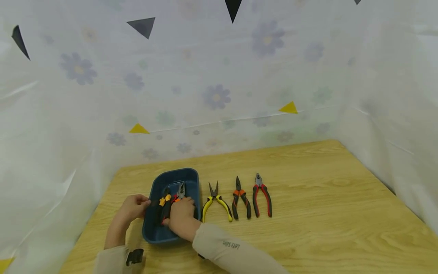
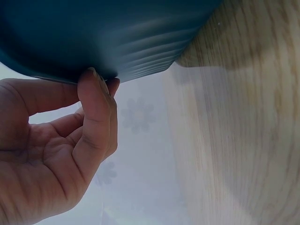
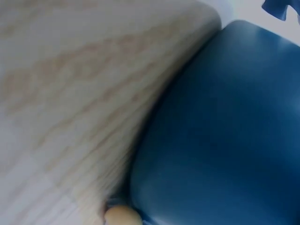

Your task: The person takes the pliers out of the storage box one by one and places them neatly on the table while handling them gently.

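Observation:
A dark blue plastic bin (image 1: 159,240) stands on the table with several pliers inside. My left hand (image 1: 132,207) pinches its left rim between thumb and fingers; in the left wrist view the fingertips (image 2: 93,89) are at the rim. My right hand (image 1: 183,217) reaches into the bin and grips pliers (image 1: 181,190) by the handles, their silver jaws pointing away from me. The palm hides most of those handles. Left of them lie yellow-and-black-handled pliers (image 1: 166,205). In the right wrist view the bin's outer wall (image 3: 220,126) fills the right side.
Right of the bin, a row lies on the wooden table (image 1: 308,190): yellow-handled long-nose pliers (image 1: 214,198), orange-and-black needle-nose pliers (image 1: 238,194) and red-and-black combination pliers (image 1: 259,186). A flower-patterned white sheet (image 1: 219,68) hangs behind the table and along its sides.

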### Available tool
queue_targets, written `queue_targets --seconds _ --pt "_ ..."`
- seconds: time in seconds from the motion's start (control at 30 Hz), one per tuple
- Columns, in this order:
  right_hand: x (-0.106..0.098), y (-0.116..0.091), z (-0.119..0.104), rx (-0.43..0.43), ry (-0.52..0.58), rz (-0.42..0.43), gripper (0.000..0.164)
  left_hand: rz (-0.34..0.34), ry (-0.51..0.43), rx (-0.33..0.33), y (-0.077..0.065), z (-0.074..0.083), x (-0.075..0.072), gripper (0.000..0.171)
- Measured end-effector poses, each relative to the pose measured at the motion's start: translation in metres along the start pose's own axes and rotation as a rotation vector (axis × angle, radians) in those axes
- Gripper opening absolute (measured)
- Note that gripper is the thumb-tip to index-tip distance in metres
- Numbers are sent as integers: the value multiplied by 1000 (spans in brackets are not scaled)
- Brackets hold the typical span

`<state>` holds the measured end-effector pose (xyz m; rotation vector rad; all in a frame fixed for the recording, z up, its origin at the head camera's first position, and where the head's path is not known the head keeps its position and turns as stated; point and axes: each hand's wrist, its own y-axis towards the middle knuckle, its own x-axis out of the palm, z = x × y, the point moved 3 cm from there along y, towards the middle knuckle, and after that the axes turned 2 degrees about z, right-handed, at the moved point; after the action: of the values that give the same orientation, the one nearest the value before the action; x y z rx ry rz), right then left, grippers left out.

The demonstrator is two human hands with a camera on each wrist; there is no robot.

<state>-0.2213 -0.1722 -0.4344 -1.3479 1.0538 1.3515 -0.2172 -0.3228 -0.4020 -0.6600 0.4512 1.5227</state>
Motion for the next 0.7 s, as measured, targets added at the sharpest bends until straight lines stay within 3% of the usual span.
queue_targets --seconds 0.13,0.3,0.7 --pt "-4 3 11 -13 155 -30 84 1 -10 7 0 0 1 20" --pt "-10 5 22 -32 356 -66 67 9 -14 6 0 1 0 20" --pt "-12 1 25 -108 390 -81 52 7 1 -28 0 0 1 19"
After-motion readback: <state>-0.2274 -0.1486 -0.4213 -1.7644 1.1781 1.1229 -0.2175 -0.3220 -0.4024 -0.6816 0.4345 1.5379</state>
